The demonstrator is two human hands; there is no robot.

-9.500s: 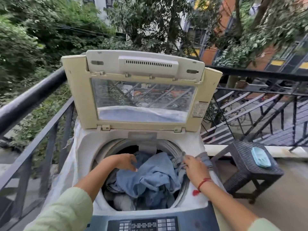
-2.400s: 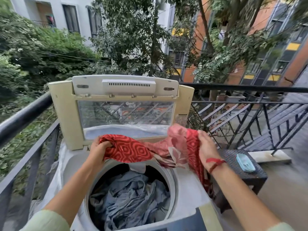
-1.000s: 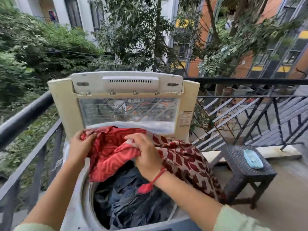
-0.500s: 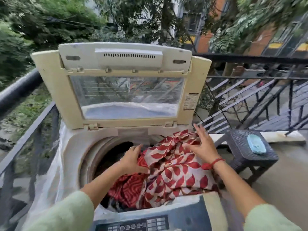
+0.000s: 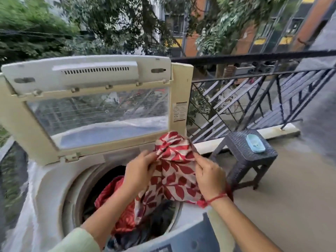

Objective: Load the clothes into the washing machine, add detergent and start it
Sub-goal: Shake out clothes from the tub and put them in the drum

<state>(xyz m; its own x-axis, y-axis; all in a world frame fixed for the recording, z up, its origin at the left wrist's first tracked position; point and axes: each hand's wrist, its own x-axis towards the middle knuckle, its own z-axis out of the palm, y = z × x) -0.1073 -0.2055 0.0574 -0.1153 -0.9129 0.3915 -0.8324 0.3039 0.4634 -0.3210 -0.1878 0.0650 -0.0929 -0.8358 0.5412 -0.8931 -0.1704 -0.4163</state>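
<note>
A top-loading washing machine stands on a balcony with its cream lid propped upright. Dark clothes lie in the drum. A red and white leaf-patterned cloth is bunched above the drum's right rim, and its lower red part hangs into the drum. My left hand grips the cloth's left side. My right hand, with a red thread at the wrist, pinches its right edge.
A dark wicker stool stands to the right of the machine with a light blue soap case on top. A black metal railing runs behind the machine and along the left. The balcony floor lies on the right.
The patterned cloth, spread flat over the drum's right side half a second ago, is now gathered up and lifted between both hands. The view has swung to the right.
</note>
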